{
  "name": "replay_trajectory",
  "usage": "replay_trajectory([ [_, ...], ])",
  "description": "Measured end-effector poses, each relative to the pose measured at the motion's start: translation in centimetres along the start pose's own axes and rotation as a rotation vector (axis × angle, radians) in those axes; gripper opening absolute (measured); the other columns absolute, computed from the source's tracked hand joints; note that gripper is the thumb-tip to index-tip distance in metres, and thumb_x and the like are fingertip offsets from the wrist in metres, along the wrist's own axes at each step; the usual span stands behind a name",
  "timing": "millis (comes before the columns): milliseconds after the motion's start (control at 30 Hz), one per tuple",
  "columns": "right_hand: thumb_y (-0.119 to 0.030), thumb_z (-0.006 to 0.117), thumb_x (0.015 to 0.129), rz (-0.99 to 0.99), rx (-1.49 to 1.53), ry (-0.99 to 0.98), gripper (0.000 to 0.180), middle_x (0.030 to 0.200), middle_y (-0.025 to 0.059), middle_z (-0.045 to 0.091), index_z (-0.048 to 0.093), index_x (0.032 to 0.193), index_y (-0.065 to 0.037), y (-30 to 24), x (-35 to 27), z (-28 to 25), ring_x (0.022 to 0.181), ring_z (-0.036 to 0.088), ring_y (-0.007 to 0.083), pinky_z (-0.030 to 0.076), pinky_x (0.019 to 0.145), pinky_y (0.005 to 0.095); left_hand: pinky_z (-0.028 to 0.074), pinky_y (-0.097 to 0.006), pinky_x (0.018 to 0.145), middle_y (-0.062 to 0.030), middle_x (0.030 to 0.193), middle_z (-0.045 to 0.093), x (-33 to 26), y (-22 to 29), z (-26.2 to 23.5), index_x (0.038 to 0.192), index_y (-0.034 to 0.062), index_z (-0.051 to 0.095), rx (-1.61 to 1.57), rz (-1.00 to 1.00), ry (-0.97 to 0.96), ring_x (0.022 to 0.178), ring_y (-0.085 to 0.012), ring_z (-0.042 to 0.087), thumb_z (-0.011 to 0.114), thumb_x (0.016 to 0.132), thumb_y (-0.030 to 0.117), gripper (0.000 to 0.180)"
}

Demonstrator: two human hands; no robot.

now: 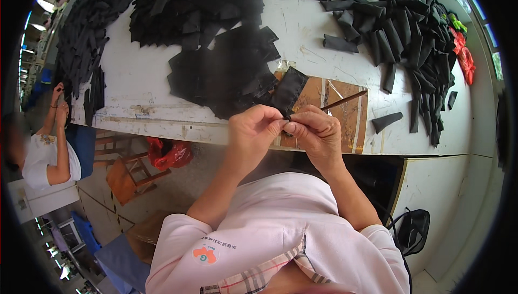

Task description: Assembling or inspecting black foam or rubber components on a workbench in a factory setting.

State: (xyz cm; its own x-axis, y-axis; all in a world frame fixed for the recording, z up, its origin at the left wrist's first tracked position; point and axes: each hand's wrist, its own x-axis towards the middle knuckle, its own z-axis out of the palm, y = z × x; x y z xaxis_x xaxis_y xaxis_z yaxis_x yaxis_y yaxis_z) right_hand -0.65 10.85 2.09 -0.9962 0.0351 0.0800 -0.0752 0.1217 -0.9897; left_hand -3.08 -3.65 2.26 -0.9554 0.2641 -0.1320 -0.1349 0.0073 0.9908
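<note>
My left hand (253,132) and my right hand (319,134) meet at the table's front edge, fingertips pinched together. Between them they grip the near end of a flat black fabric piece (290,90), which extends away over a brown cardboard sheet (350,126). A thin dark stick (345,99) slants up and right from beside my right hand; whether the fingers touch it is hidden. Just beyond my left hand lies a heap of flat black fabric pieces (216,72). One rolled black fabric tube (387,122) rests to the right of the cardboard.
More black fabric piles (199,2) cover the white table's (135,97) far side, with many tubes (399,40) at right. At left a co-worker (51,156) handles dark pieces. A wooden stool (129,178), a red bag (167,153) and a black bag (414,231) are below.
</note>
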Motion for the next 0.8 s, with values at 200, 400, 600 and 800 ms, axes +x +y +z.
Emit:
replay_trajectory([
  [200, -0.001, 0.062, 0.069, 0.046, -0.274, 0.202, 0.005, 0.062, 0.0076, 0.055, 0.062, 0.074, 0.0, -0.5, 0.0, 0.8, 0.053, 0.054, 0.0144, 0.042, 0.049, 0.0245, 0.042, -0.022, 0.047, -0.0042, 0.061, 0.057, -0.2, -1.1, 2.2, 0.076, 0.0001, 0.055, 0.427, 0.432, 0.381, 0.052, -0.0071, 0.053, 0.059, 0.075, 0.0, 0.004],
  [400, 0.003, 0.059, 0.068, -0.08, -0.352, 0.357, 0.007, 0.062, 0.0088, 0.054, 0.059, 0.074, 0.001, 2.2, 0.4, 1.1, 0.049, 0.052, 0.0153, 0.041, 0.048, 0.0256, 0.03, -0.015, 0.035, -0.0054, 0.067, 0.058, 1.4, -1.3, 2.2, 0.086, -0.001, 0.051, -0.4, -0.114, 0.178, 0.041, -0.0016, 0.042, 0.057, 0.072, -0.009, 0.017],
  [600, 0.0, 0.064, 0.071, 0.442, 0.526, 0.066, 0.004, 0.059, -0.0031, 0.046, 0.061, 0.072, -0.002, 1.2, -0.2, -0.4, 0.051, 0.041, 0.0057, 0.032, 0.044, 0.02, 0.036, -0.016, 0.044, -0.0041, 0.074, 0.056, 1.1, -1.5, -0.2, 0.087, -0.0004, 0.051, -0.795, -0.274, -0.24, 0.06, -0.0026, 0.048, 0.056, 0.068, -0.004, 0.021],
  [800, -0.011, 0.06, 0.079, 0.619, 1.123, -0.042, 0.009, 0.065, -0.0024, 0.048, 0.054, 0.075, -0.006, 1.8, -0.5, 0.3, 0.057, 0.041, 0.006, 0.032, 0.048, 0.0191, 0.043, -0.018, 0.053, -0.0061, 0.075, 0.058, 0.8, -1.3, 2.5, 0.082, -0.0044, 0.053, 0.075, 0.088, 0.262, 0.061, -0.0047, 0.053, 0.05, 0.068, -0.007, 0.014],
])
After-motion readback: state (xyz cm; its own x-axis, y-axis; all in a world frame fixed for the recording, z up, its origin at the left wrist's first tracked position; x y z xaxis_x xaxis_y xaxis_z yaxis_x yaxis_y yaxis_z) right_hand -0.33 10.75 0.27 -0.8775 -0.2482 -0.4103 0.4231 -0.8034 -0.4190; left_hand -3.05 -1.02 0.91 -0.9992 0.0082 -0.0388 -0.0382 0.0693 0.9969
